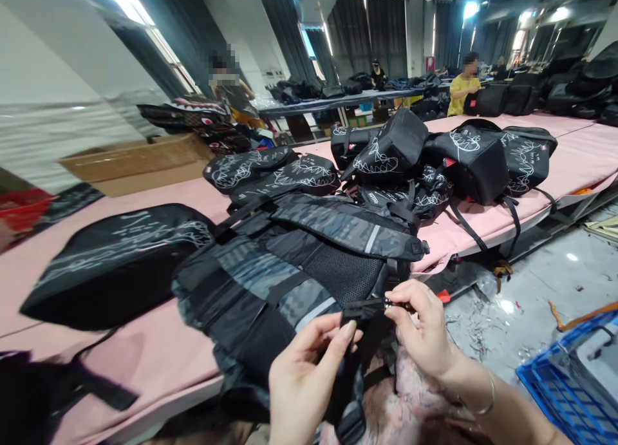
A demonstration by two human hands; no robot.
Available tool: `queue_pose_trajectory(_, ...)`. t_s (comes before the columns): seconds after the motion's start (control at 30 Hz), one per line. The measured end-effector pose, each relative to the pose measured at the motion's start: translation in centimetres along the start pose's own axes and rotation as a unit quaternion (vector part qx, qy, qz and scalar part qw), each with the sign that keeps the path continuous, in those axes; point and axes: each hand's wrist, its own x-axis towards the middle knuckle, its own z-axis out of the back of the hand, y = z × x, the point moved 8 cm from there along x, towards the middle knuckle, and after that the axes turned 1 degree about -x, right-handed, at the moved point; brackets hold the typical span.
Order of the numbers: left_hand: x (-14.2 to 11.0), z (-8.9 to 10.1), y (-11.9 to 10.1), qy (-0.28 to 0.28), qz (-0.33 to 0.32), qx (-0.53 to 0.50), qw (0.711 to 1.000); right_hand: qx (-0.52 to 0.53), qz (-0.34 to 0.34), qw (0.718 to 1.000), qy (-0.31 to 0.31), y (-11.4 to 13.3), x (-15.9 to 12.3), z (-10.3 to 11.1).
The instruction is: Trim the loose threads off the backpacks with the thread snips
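Note:
A camouflage backpack [290, 271] lies at the table's near edge with its shoulder straps and mesh back panel facing up. My left hand [309, 368] is closed in a pinch on a black webbing strap [362, 310] at the pack's near end. To the right, my right hand [425, 329] pinches a small dark piece at the strap's other end. Fingers partly cover that piece, so I cannot tell whether it is a buckle. Below my hands hang more black straps, with a black plastic buckle [351, 422] near the lap.
Several black bags with white line drawings [386, 152] are heaped beyond the backpack on the pink table [193, 361]. Another black bag [120, 258] lies left. A blue crate [570, 374] stands at right on the floor. A cardboard box [135, 161] and co-workers [464, 87] are farther back.

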Motion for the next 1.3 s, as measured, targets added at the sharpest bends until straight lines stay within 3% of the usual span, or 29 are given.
queue_pose_trajectory(0.17,0.0,0.0,0.0,-0.002,-0.002,-0.006,1.000,0.022,-0.009,0.999,0.031,-0.4,0.1,-0.2)
queue_pose_trajectory(0.27,-0.1,0.0,0.0,-0.001,-0.002,0.010,1.000,0.093,-0.084,0.992,0.021,-1.4,0.3,-0.2)
queue_pose_trajectory(0.37,-0.4,-0.4,0.0,0.019,-0.016,0.039,0.999,0.178,-0.157,0.970,0.058,-1.9,0.6,-1.6)
queue_pose_trajectory(0.47,-0.5,-1.0,0.0,0.052,-0.053,0.057,0.996,0.188,-0.145,0.968,0.076,-1.2,0.9,-2.7)
queue_pose_trajectory(0.63,-0.5,-1.0,-1.0,0.046,-0.195,0.173,0.964,0.133,-0.060,0.989,-0.038,-0.2,1.1,-0.6)
queue_pose_trajectory(0.7,-1.0,-1.1,-1.8,0.039,-0.258,0.229,0.938,0.123,-0.057,0.985,-0.105,-0.4,1.0,1.2)
queue_pose_trajectory(0.77,-1.4,-0.8,-2.4,0.016,-0.270,0.242,0.932,0.125,-0.062,0.980,-0.143,-0.8,0.9,2.4)
queue_pose_trajectory(0.87,-2.0,0.4,-2.0,-0.026,-0.188,0.178,0.966,0.105,-0.006,0.989,-0.106,-0.3,0.5,2.2)
queue_pose_trajectory(1.0,-2.5,0.3,0.4,0.028,-0.040,0.050,0.998,0.057,0.146,0.988,-0.005,1.5,-1.3,0.2)
queue_pose_trajectory(1.1,-2.4,0.2,1.7,0.050,0.008,-0.002,0.999,0.039,0.198,0.979,0.020,2.1,-2.1,-0.5)
queue_pose_trajectory(1.2,-2.2,0.0,2.0,0.051,0.023,-0.015,0.998,0.067,0.187,0.980,0.028,2.3,-2.0,-0.4)
queue_pose_trajectory(1.3,-2.1,0.4,2.0,0.015,0.039,-0.023,0.999,0.133,0.045,0.990,0.019,0.5,-1.3,0.1)
